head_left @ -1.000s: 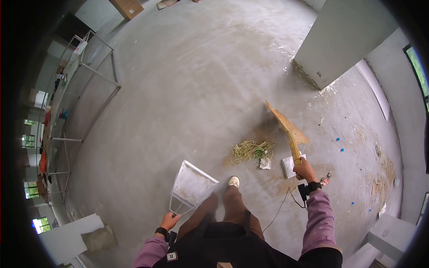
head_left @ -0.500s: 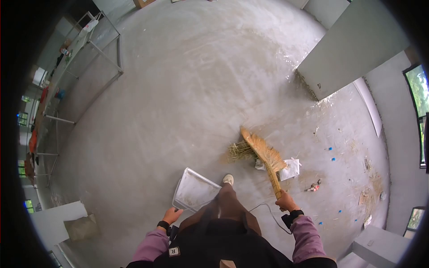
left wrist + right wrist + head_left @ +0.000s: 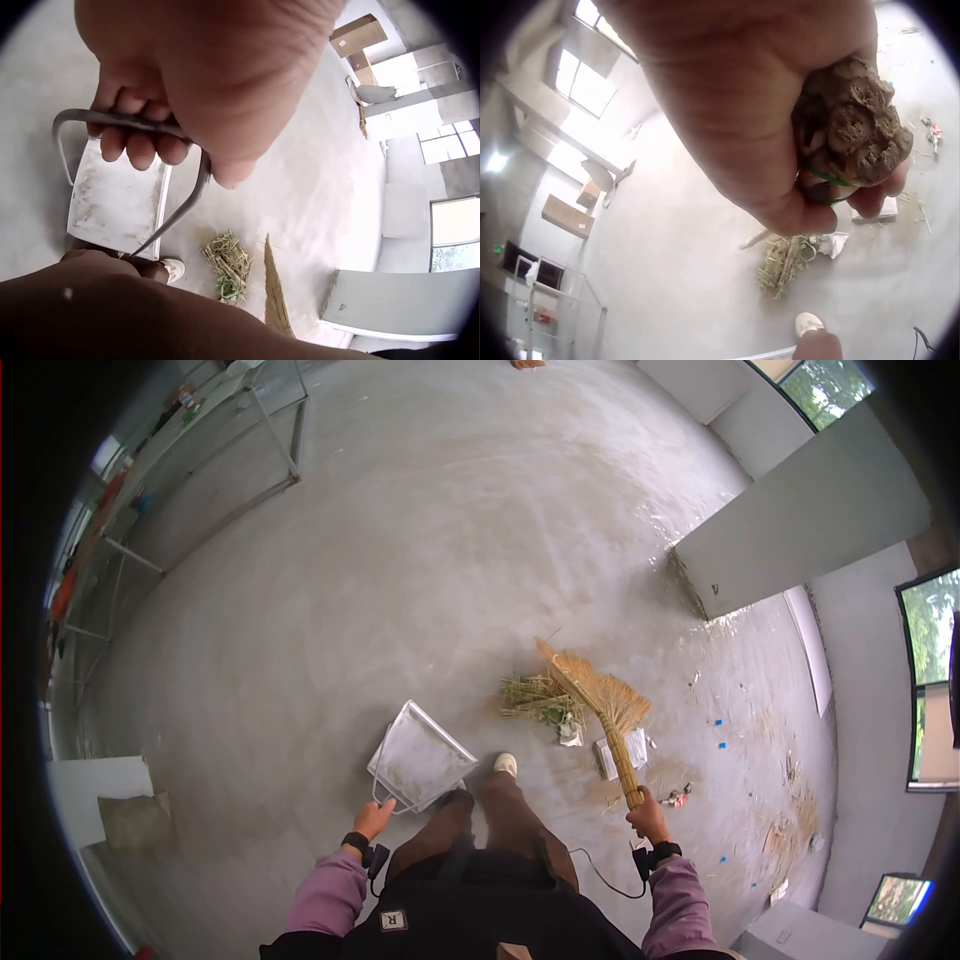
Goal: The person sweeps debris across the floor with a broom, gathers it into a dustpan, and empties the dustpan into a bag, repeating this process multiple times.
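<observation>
My left hand (image 3: 374,818) grips the bent metal handle (image 3: 127,120) of a white dustpan (image 3: 425,752), its fingers curled round the bar. The pan hangs left of my feet, its inside smeared with dirt. In my right hand (image 3: 648,817) is the bound handle of a straw broom (image 3: 612,700); the handle's cut end (image 3: 855,124) faces the right wrist view. The broom's fanned bristles overlap the right side of a pile of dry stalks (image 3: 525,696) in the head view. Beside the pile lies crumpled white paper (image 3: 571,736), and a flat white box (image 3: 634,748) sits partly behind the broom handle.
Red-and-white litter (image 3: 678,797) and small blue bits (image 3: 720,745) are scattered on the floor to the right, with loose straw. A square pillar (image 3: 800,525) stands at the right, a metal-framed table (image 3: 275,435) at the far left. A shoe (image 3: 506,764) is near the pile.
The broom has come down from the right to the stalk pile, its bristles now fanned out. The dustpan has turned flatter to the view, and the head view has shifted.
</observation>
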Action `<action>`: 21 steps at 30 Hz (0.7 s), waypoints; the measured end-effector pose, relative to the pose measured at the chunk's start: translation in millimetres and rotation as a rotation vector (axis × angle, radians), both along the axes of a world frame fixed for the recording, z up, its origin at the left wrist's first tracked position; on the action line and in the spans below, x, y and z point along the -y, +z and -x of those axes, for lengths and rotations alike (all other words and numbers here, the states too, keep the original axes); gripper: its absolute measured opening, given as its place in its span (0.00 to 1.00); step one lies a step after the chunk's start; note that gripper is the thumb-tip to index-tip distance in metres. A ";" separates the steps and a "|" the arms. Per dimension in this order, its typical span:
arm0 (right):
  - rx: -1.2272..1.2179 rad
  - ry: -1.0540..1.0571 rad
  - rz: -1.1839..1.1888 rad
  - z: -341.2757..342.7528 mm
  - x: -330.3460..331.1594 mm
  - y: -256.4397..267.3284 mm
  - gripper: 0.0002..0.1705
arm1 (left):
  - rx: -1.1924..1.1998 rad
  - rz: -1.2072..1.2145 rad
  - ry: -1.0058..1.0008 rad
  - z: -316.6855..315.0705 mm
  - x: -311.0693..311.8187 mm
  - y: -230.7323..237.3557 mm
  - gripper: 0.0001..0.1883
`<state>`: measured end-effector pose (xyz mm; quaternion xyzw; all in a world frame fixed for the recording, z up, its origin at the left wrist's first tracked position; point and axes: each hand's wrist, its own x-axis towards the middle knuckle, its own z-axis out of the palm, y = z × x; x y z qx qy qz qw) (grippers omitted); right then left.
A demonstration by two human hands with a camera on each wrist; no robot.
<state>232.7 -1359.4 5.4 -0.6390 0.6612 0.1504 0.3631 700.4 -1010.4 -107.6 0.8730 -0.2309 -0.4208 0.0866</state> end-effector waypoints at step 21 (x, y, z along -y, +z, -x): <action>-0.052 0.413 -0.034 -22.2 125.8 -89.7 0.35 | 0.218 0.010 0.174 18.8 43.9 20.7 0.25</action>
